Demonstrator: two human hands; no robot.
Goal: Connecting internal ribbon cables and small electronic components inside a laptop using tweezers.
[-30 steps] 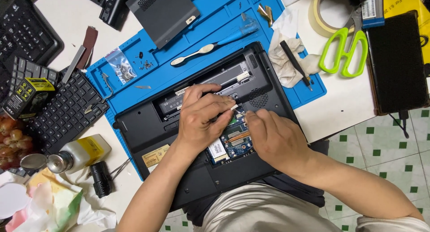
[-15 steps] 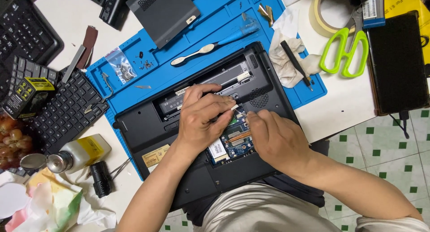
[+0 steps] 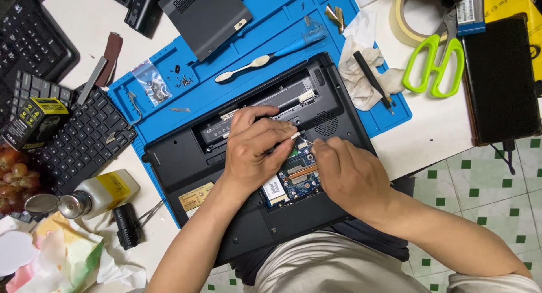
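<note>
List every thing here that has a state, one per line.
black laptop: upside down, bottom panel off, circuit board exposed
dark grey cover panel: removed, lying on the blue mat
green-handled scissors: shut
left hand: pinching a small white piece
right hand: fingertips on the board

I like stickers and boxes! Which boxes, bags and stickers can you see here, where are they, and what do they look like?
Small box: on the keyboard at left, black and yellow.
Clear bag: on the blue mat, holding small parts.
Yellow sticker: on the laptop beside the left hand, rectangular.
Bottle label: yellow, lower left.
</note>
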